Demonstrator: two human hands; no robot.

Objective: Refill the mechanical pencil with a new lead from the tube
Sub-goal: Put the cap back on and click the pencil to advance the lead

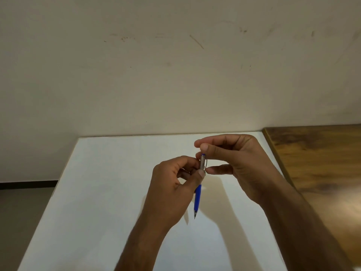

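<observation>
Landmark: I take the mechanical pencil (pixel 199 184) as my reference for every position below.
Mechanical pencil: I see it held above the white worktop (pixel 109 192), nearly upright and slightly tilted, tip down and toward me, with a blue lower barrel, a grey metal upper section and a small blue end at the top.
Left hand (pixel 175 190): I see it left of the pencil, its grip clamped on the middle of the pencil, the thumb pressed across the barrel just below the metal section.
Right hand (pixel 238 165): I see it right of and above the pencil. Thumb and forefinger are pinched together directly over the pencil's top end. I cannot tell whether a lead or a cap sits between them; anything there is too small to make out.
Right hand, lower finger: extended leftward, its tip just beside the metal section of the pencil.
Lead tube: I cannot locate it in this view.
Worktop: white and bare around the pencil, carrying the shadows of both forearms.
Wooden surface (pixel 320 159): right of the pencil, adjoining the worktop's right edge.
Wall (pixel 175 65): behind the pencil, pale and scuffed.
</observation>
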